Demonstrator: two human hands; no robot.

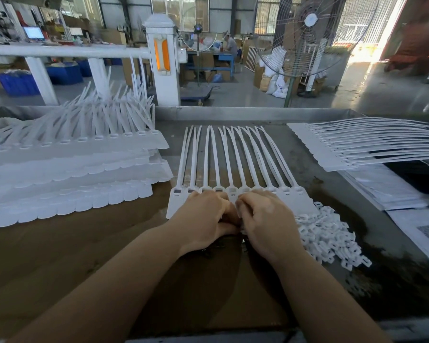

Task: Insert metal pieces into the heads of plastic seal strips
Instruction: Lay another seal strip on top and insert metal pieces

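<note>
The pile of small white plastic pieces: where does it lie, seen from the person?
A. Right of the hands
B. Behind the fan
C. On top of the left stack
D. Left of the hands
A: the pile of small white plastic pieces lies on the table just beside the right hand.

- Left hand (203, 220): bare, with no glove, ring or watch to be seen on it.
- Right hand (268, 221): bare as well, nothing worn on fingers or wrist.
- Both forearms: uncovered right down to the bottom edge of the view; no sleeve or cuff shows.
</note>
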